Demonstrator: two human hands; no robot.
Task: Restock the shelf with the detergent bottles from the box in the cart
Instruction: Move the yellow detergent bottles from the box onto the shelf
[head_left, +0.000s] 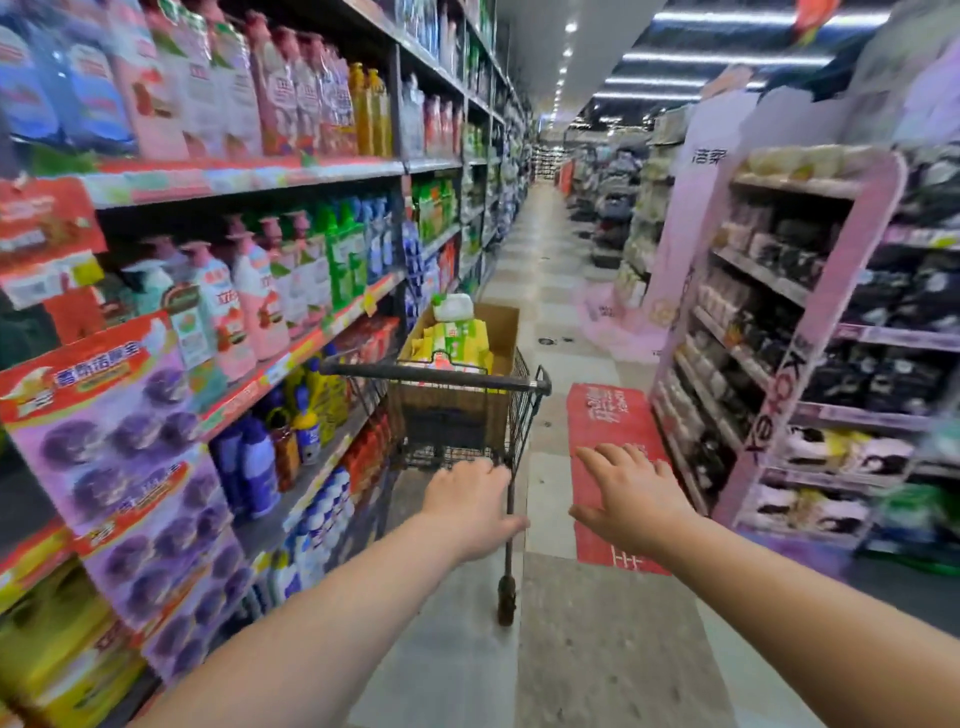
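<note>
Straight ahead in the head view, a small wire cart (521, 410) stands in the aisle, just beside the long shelf (270, 370) on the left. A brown cardboard box (501, 332) sits in its basket. The box holds yellow-and-green detergent bottles (460, 339) packed close together, and a white bottle (453, 306) with a green cap lies on top of them. The shelf carries rows of pink, green, blue and yellow bottles.

The left hand (470, 512) reaches toward the near end of the cart. Its grip is loose, fingers stretched forward and closed on nothing, and whether it touches the frame cannot be told. The right hand (631, 499) hovers over a red floor sticker (608, 415), its grip spread apart and holding nothing. A pink display stand (831, 312) lines the right side.
</note>
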